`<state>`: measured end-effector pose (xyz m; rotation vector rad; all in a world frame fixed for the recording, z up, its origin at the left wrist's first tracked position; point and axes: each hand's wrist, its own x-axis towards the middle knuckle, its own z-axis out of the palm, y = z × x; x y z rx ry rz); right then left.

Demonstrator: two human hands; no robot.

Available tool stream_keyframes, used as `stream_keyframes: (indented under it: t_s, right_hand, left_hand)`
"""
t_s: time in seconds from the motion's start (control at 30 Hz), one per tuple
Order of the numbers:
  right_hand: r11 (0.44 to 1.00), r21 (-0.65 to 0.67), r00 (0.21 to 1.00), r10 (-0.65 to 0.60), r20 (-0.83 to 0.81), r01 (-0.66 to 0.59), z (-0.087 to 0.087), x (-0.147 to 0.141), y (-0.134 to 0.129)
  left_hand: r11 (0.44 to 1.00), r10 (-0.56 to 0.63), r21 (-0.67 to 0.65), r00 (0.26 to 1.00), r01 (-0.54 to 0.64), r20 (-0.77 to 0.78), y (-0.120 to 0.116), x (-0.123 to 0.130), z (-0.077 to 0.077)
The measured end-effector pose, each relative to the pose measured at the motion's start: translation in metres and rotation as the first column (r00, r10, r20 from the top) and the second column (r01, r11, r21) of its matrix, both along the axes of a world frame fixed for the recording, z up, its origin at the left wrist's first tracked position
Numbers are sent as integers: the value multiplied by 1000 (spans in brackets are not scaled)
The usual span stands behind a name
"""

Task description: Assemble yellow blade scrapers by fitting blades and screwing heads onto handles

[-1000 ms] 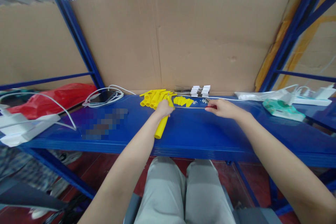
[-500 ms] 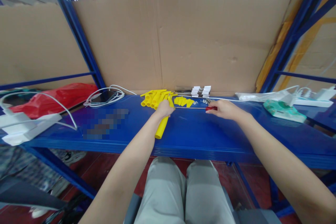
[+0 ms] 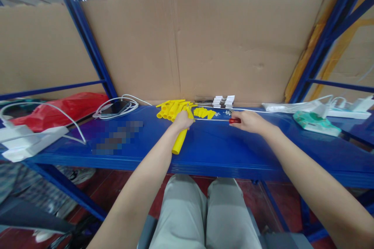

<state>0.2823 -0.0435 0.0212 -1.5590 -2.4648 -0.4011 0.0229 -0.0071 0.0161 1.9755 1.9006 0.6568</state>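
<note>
My left hand (image 3: 183, 120) is closed around a yellow tube (image 3: 179, 142), whose lower end slants toward the front edge of the table. In my right hand (image 3: 247, 121) is the red handle of a screwdriver (image 3: 234, 121). Its long thin shaft runs level to the left and reaches the tube beside my left fingers. Whether the tip touches a screw there is too small to tell. Behind my left hand lies a pile of yellow tubes (image 3: 168, 109). Between my hands, farther back, are several small yellow pieces (image 3: 204, 113) and some tiny metal parts (image 3: 228, 112).
White-labelled dark items (image 3: 223, 101) lie by the cardboard wall (image 3: 233, 46). On the left are a coiled white cable (image 3: 131, 105), a red bag (image 3: 67, 111) and a white power strip (image 3: 32, 144). A green-and-white packet (image 3: 315, 123) sits at the right of the blue table (image 3: 222, 148).
Both hands stay almost in place. My right fingers have shifted slightly around the red screwdriver handle, and the tube's lower end has moved very slightly left.
</note>
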Motion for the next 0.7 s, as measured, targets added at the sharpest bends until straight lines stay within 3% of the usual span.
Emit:
stream_keyframes:
  t_s: [0.17, 0.37, 0.47, 0.7]
  right_hand:
    - [998, -67, 1000, -9, 23, 10, 4, -2, -4]
    - [969, -224, 985, 69, -157, -103, -1, 3, 3]
    - [944, -297, 965, 69, -253, -145, -5, 6, 7]
    - [835, -530, 927, -72, -369, -146, -3, 6, 2]
  left_hand:
    - [1000, -12, 8, 1000, 11, 17, -3, 1, 2]
    - [999, -16, 39, 997, 14, 73, -2, 0, 1]
    - [999, -21, 35, 996, 17, 89, 0, -1, -1]
    - [999, -51, 29, 975, 45, 218, 9, -4, -5]
